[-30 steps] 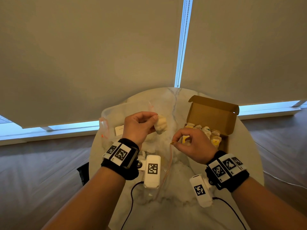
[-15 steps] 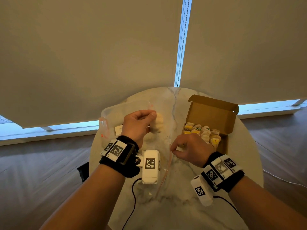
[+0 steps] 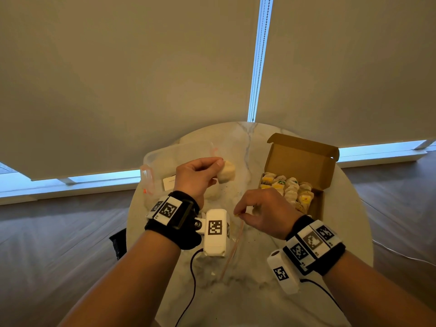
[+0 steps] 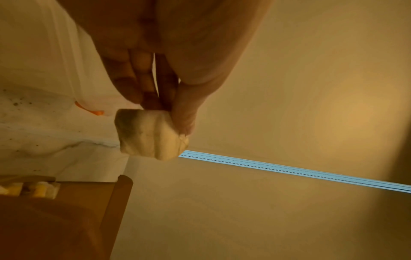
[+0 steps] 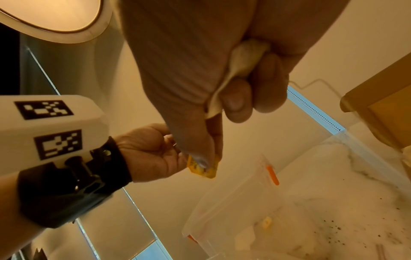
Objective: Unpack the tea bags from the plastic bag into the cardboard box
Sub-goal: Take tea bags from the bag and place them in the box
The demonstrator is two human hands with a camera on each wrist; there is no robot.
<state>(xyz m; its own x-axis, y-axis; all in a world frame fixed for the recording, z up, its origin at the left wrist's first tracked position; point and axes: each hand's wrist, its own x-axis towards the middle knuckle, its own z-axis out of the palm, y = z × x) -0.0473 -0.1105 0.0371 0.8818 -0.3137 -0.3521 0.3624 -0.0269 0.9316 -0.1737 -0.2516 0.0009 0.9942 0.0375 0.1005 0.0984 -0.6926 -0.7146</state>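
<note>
My left hand [image 3: 218, 166] pinches a pale tea bag [image 3: 226, 172] between thumb and fingers, raised over the clear plastic bag [image 3: 184, 154]; the left wrist view shows this tea bag [image 4: 151, 134] hanging from the fingertips. My right hand [image 3: 239, 212] is just left of the open cardboard box [image 3: 304, 161]. Its thumb and forefinger pinch a yellow tag [image 5: 202, 168], and its curled fingers hold a crumpled tea bag [image 5: 244, 56]. Several tea bags [image 3: 287, 187] lie in the box.
All of this is on a round marble table [image 3: 247, 293] dotted with tea crumbs. The plastic bag holds a small white card [image 3: 168, 184], and its pink zip edge [image 3: 232, 251] runs toward me between my wrists. Black cables trail off the near edge.
My right hand has drawn a little to the left, away from the box, uncovering more of the tea bags in it. My left hand has barely moved.
</note>
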